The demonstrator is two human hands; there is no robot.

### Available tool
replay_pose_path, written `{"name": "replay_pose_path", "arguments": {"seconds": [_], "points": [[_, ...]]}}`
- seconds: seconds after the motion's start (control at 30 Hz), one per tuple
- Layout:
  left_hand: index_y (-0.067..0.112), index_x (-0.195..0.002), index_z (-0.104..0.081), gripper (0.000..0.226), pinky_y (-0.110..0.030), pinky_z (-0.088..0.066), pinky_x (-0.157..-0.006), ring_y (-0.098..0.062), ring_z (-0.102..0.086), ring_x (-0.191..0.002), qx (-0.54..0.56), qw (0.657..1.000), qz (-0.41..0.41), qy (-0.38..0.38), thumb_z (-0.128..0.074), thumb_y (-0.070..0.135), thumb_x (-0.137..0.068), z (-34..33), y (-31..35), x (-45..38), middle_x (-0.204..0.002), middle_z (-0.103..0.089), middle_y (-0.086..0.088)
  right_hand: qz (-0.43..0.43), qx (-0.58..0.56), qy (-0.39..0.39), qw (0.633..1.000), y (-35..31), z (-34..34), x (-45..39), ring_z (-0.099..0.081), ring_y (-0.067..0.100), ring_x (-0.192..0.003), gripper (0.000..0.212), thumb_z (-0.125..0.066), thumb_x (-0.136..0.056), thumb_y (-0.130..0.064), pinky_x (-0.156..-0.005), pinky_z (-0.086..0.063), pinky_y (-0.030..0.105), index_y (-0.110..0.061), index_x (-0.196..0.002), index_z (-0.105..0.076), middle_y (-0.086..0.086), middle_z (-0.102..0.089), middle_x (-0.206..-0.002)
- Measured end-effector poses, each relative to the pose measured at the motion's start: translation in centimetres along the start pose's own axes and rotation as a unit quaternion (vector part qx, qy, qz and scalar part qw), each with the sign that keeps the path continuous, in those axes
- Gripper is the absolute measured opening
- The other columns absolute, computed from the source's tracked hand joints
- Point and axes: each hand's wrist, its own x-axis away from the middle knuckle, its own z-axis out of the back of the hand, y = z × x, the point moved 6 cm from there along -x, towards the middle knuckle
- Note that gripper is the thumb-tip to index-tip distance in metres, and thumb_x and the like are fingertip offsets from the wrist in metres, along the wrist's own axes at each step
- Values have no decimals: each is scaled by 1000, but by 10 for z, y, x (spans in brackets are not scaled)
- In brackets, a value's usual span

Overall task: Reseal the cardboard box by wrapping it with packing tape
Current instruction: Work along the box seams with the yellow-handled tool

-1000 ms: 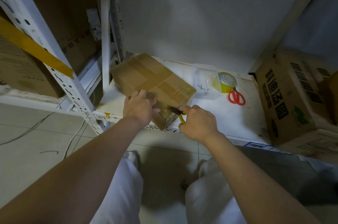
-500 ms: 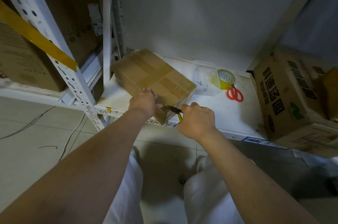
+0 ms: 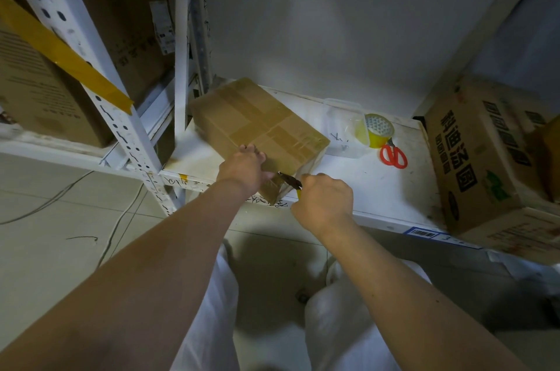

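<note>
A brown cardboard box [image 3: 257, 125] with tape strips across its top lies on the white shelf [image 3: 372, 188], near its front edge. My left hand [image 3: 244, 167] rests flat on the box's near corner, fingers spread over the edge. My right hand [image 3: 324, 202] is closed around a yellow-handled utility knife [image 3: 291, 181]. Its dark blade points left at the box's near corner, close to my left thumb. A yellow roll of packing tape [image 3: 378, 129] sits farther back on the shelf to the right.
Red-handled scissors [image 3: 393, 155] lie beside the tape roll, and a clear plastic container [image 3: 345, 128] stands to its left. A large printed carton [image 3: 485, 158] fills the shelf's right end. White rack posts [image 3: 121, 128] and stored cartons stand on the left. Tiled floor lies below.
My left hand has slid up onto the box's near edge. The knife in my right hand has shifted slightly left toward the corner. The view has drifted a little.
</note>
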Motion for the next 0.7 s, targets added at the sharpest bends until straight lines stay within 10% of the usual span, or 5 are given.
{"name": "replay_pose_path", "arguments": {"seconds": [0.47,0.7], "points": [[15,-149,-29,61,-47,-28,-115,-28,-10,-148,10,1000,5,-10,-45,44,-97,1,1,0,-160,-13,-9,-71,-102,43,991,4,-20,12,-63,29,-90,34,-56,-84,-28,-65,-38,28,-25,-118,-57,2,-60,-102],[16,-124,-53,38,-44,-43,-101,-30,-41,-131,77,996,14,34,-56,35,-91,2,-6,8,-132,-44,-9,-75,-190,103,974,-25,34,-37,-62,29,-91,27,-57,-79,-25,-67,-40,27,-25,-105,-63,4,-66,-95]]}}
